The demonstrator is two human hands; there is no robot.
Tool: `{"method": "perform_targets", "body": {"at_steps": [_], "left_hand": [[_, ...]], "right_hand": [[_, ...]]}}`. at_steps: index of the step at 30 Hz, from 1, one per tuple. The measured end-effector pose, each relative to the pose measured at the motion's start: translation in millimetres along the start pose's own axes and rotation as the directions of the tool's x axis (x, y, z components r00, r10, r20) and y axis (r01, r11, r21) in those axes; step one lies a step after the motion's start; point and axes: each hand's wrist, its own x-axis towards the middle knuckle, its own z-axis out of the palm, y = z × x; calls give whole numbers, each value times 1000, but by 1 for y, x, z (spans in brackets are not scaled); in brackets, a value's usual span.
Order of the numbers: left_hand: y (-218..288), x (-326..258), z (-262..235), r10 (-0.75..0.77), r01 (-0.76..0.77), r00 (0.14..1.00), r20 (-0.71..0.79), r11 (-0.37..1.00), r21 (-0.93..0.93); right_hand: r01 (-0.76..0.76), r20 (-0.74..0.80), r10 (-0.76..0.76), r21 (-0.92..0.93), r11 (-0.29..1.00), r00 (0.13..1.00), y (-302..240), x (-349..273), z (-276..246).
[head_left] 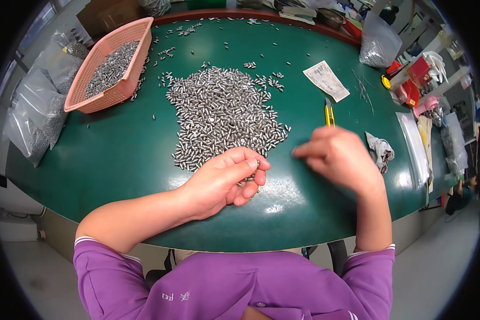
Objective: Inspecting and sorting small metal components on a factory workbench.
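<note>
A broad pile of small, shiny metal pieces with pointed ends (224, 112) is spread over the middle of the green tabletop (138, 154). At its near edge, my left hand (224, 178) is turned partly palm up, its fingers curled around a few of the same metal pieces (249, 180). My right hand (338, 157) hovers to the right of the pile, the index finger stretched toward the left hand. Motion blurs its fingertips, so whether it pinches anything is unclear.
On the left stands a pink plastic basket (106, 97) of similar pieces, beside filled clear bags (29, 133). Beyond my right hand lie a yellow utility knife (329, 114), a paper slip (326, 81), thin wires (365, 90) and a crumpled cloth (380, 151). Another filled bag (380, 40) sits far right.
</note>
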Motion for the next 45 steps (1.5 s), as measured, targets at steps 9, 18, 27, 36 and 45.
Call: {"method": "perform_targets", "body": {"at_steps": [9,18,27,36,45], "left_hand": [[0,0,-2,-6,6,1000,22,1000,-10],[0,0,2,-15,15,1000,2,1000,14],[0,-1,1,-5,5,1000,9,1000,0],[0,-1,0,-6,6,1000,5,1000,-1],[-1,0,1,-16,16,1000,-1,1000,6]], "right_hand": [[14,-48,1,298,954,999,-20,9,6],[-270,-406,208,-102,957,890,21,5,3],[-134,-219,119,-55,989,968,8,3,13],[103,-70,-88,262,960,994,-4,9,14],[-75,-193,65,-45,996,979,17,0,-8]]}}
